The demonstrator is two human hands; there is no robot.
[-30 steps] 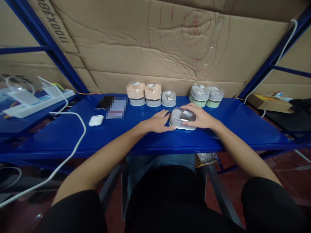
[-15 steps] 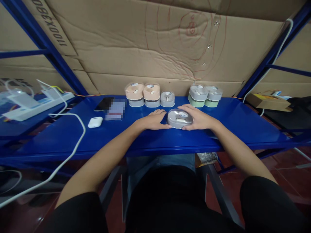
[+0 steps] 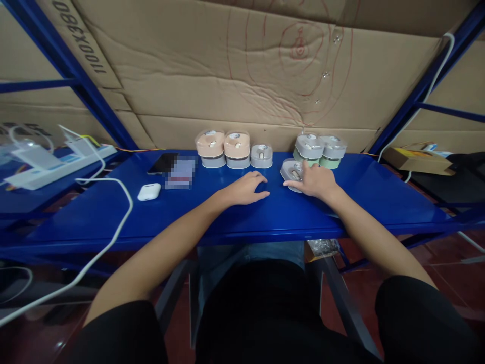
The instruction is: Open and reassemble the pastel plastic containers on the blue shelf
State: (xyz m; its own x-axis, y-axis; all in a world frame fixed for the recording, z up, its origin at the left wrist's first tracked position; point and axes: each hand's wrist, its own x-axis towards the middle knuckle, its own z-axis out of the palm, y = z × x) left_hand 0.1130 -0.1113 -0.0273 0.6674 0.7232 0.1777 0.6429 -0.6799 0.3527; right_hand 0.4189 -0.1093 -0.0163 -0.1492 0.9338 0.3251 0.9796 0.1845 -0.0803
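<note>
Grey clear-lidded tub (image 3: 291,168) is on the blue table (image 3: 242,220), right of centre and nearer the rear edge than the front; whether its base lies wholly flat cannot be told. By the front edge's left part, a white cable (image 3: 121,228) drops over the side; a swing of the left forearm could snag it. The left hand (image 3: 244,190) is half open, fingers loosely curled, thumb apart, gripping nothing; it lies left of the tub and well apart from it, so it would not check a slide that way. The right hand (image 3: 319,180) closes partway about the tub, thumb along the near side, fingers over the right; with the grip so one-sided, uneven pressure might swivel the tub or slip off its smooth cover. Behind, towards the rear edge, stand the left grey-and-green stack (image 3: 309,147) and the right grey-and-green stack (image 3: 333,148), side by side; the left one is just beyond the fingers, and its upper tub looks set a little askew, so a knock from knuckles or tub could topple it.
</note>
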